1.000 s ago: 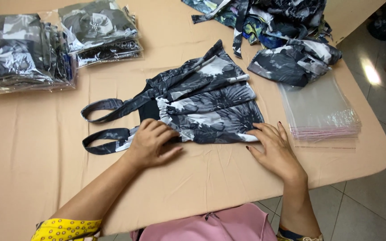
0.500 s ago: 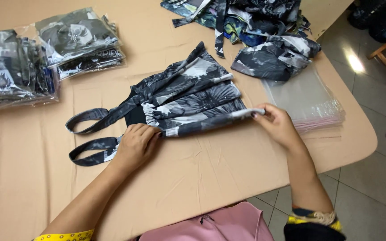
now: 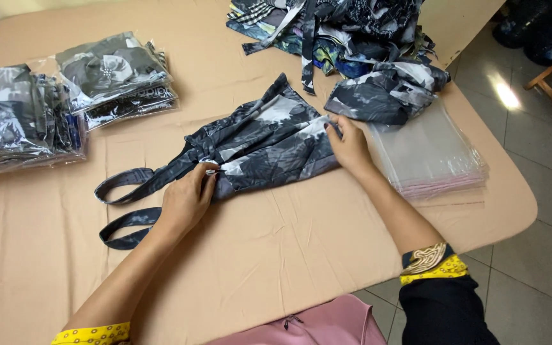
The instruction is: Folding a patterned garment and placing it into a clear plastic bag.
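A: 2 hands work 1 grey-and-black floral print garment with long straps [image 3: 260, 144] at the middle of the tan cloth-covered bench [image 3: 289, 249]. The left hand [image 3: 186, 199] pinches its gathered waist; the right hand [image 3: 349, 148] has its grip clenched on the folded hem at 2 o'clock.

B: Risk?

A: Slippery fabric; the fold could spring open if either pinch loosens, I judge.

B: Nearby?

A: The stack of clear plastic bags [image 3: 432, 156] at 3 o'clock, a heap of loose printed garments [image 3: 352, 38] at 1, crowding the hem, and bagged folded garments [image 3: 59, 96] at 10.
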